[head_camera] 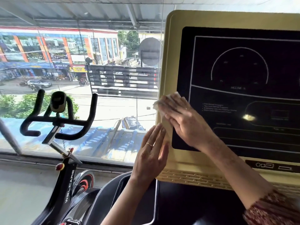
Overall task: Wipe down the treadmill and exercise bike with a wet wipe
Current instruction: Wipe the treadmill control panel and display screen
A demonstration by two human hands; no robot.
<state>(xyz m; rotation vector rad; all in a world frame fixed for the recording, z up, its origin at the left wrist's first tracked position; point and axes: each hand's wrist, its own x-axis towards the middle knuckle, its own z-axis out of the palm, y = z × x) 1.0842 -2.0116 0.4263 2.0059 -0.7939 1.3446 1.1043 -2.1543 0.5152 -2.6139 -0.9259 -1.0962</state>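
The treadmill console (168, 54) fills the right side, a gold frame around a black display panel (243, 95). My right hand (180, 117) lies flat on a white wet wipe (164, 101) and presses it against the console's left edge, where frame meets screen. My left hand (152, 151) is held up with straight fingers beside the console's lower left edge; whether it touches the frame is unclear. It holds nothing. The black exercise bike (65, 181) stands to the left, its handlebars (60, 120) raised in front of the window.
A large window (81, 62) behind both machines looks down on a street and buildings. The treadmill's dark side rail (110, 192) curves at the bottom centre. A vent grille (194, 177) runs along the console's lower edge.
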